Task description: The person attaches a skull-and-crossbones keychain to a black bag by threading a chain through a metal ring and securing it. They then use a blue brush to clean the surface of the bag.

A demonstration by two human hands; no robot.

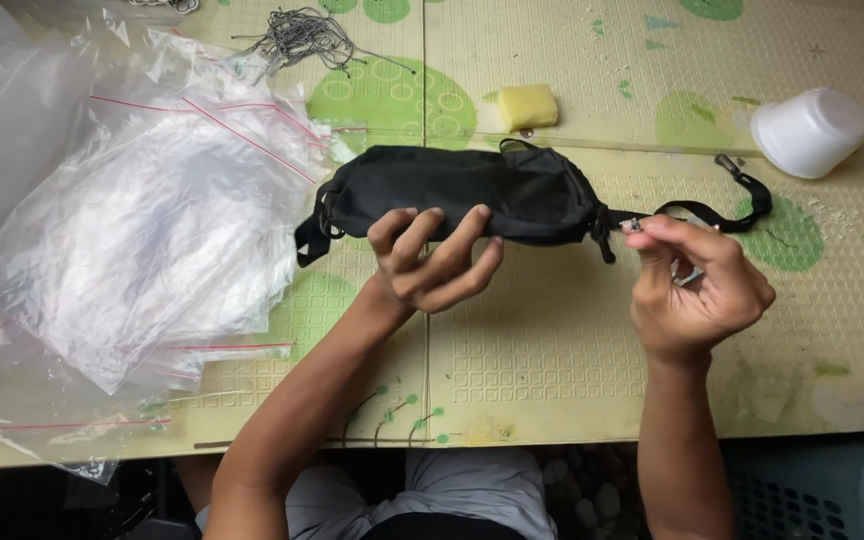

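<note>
A black fabric pouch (pixel 462 190) with a zipper lies lengthwise on the yellow-green foam mat (pixel 542 340). My left hand (pixel 432 262) grips its near edge around the middle, fingers curled under the fabric. My right hand (pixel 697 285) pinches a small silver metal piece (pixel 632 225) at the pouch's right end, where a black strap (pixel 712 212) with a clip (pixel 727 162) loops away to the right.
A heap of clear zip bags with red seal lines (pixel 142 220) covers the left side. A tangle of thin metal chains (pixel 302 35) lies at the back. A yellow sponge (pixel 528 106) and an overturned white plastic cup (pixel 810 130) sit behind the pouch.
</note>
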